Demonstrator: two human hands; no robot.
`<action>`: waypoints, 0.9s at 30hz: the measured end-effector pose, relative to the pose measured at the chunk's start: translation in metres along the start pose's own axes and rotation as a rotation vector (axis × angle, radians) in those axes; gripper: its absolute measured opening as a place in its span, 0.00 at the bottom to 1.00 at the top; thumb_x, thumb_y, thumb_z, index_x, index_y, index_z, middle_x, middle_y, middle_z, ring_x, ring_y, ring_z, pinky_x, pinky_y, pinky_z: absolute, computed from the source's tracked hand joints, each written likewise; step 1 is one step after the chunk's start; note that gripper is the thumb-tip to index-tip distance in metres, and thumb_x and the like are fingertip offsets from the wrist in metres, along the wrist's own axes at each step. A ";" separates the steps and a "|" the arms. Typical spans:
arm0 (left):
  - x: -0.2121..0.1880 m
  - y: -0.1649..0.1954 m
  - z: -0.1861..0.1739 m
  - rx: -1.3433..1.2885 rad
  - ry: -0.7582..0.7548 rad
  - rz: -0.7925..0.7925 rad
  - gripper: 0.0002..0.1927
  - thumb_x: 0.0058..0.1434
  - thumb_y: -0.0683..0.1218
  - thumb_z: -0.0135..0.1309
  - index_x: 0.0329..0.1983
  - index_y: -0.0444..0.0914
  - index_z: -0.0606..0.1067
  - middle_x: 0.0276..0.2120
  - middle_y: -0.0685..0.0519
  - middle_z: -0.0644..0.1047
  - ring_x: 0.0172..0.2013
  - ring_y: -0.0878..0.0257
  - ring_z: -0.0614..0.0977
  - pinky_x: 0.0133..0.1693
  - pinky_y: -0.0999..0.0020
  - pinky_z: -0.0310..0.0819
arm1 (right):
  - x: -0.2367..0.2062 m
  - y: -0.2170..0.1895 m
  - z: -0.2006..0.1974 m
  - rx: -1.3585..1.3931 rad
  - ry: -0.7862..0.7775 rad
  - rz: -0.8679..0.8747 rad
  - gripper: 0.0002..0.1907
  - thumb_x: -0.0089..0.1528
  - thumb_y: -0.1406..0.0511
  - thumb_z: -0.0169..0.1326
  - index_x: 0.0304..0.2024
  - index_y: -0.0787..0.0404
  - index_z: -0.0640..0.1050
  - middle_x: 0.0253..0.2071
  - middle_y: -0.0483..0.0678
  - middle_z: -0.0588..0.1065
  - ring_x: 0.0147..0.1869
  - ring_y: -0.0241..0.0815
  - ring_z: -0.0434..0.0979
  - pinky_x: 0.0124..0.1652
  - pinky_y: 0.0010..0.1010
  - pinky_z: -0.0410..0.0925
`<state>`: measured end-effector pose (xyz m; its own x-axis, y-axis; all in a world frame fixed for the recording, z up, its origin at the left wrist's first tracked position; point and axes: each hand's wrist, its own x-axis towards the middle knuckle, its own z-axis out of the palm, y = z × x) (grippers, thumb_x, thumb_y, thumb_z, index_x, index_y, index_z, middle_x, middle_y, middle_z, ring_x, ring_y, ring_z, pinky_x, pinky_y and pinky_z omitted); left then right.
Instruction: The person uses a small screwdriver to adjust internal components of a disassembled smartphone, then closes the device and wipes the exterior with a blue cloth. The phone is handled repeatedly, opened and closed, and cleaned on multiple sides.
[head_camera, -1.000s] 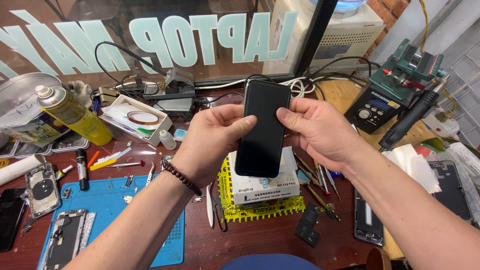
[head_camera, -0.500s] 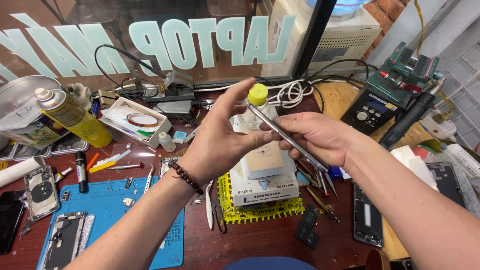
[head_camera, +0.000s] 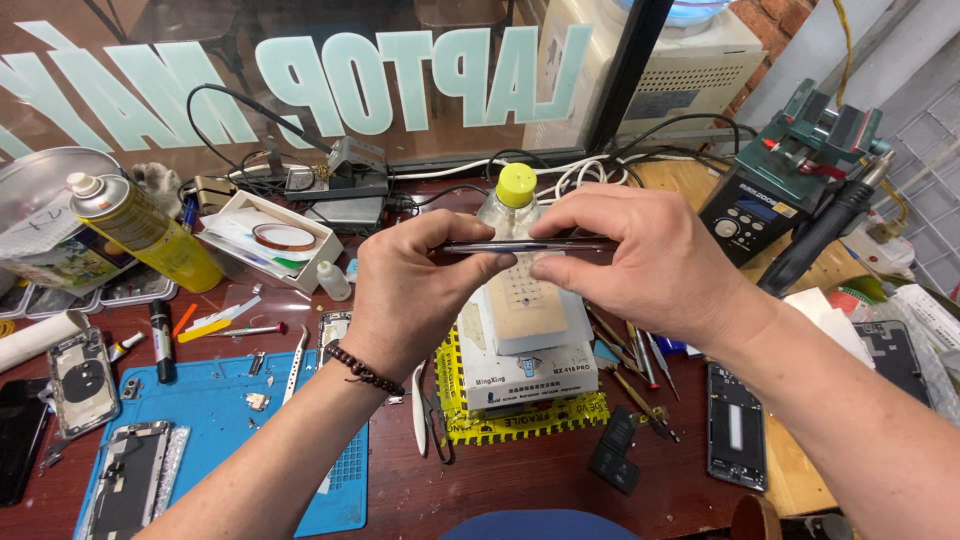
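You hold the phone (head_camera: 525, 246) edge-on, its long axis running level from left to right, above the white heating pad (head_camera: 522, 330) on the yellow mat (head_camera: 500, 418). It shows only as a thin dark slab with a shiny metal rim. Your left hand (head_camera: 405, 290) and right hand (head_camera: 640, 260) pinch its ends, fingers closed on it, before a clear plastic bottle (head_camera: 510, 205) with a yellow cap.

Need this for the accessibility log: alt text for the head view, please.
Both hands, left hand and right hand, hold a dark smartphone edge-on and level above a cluttered repair bench. Below it sit a white box on a yellow mat, a yellow-capped bottle, a blue work mat with opened phones, and a yellow spray can.
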<state>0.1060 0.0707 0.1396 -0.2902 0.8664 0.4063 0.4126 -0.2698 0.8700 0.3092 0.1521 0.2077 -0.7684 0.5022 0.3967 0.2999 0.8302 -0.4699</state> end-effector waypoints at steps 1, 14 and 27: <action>0.000 0.000 0.001 -0.016 0.003 -0.014 0.13 0.54 0.45 0.69 0.40 0.37 0.83 0.33 0.54 0.86 0.33 0.72 0.85 0.36 0.74 0.82 | 0.000 -0.004 0.002 -0.063 0.045 -0.013 0.11 0.56 0.67 0.65 0.41 0.63 0.82 0.36 0.48 0.80 0.38 0.39 0.83 0.39 0.29 0.74; 0.004 0.008 -0.008 0.064 -0.058 0.029 0.20 0.54 0.51 0.70 0.45 0.35 0.82 0.40 0.50 0.85 0.39 0.66 0.85 0.41 0.72 0.80 | -0.003 -0.006 0.009 -0.127 0.182 -0.175 0.08 0.61 0.70 0.63 0.42 0.63 0.80 0.42 0.51 0.80 0.46 0.48 0.82 0.45 0.34 0.74; 0.001 -0.041 -0.017 -1.483 -0.470 -1.019 0.14 0.71 0.41 0.53 0.56 0.29 0.72 0.44 0.45 0.81 0.42 0.58 0.84 0.45 0.66 0.79 | -0.005 -0.010 0.014 -0.096 0.286 -0.147 0.18 0.59 0.67 0.66 0.50 0.64 0.77 0.51 0.54 0.76 0.58 0.48 0.77 0.55 0.36 0.71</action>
<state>0.0738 0.0757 0.1092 0.4297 0.8706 -0.2397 -0.8177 0.4878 0.3058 0.3018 0.1375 0.1995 -0.6217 0.4113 0.6666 0.2600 0.9112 -0.3197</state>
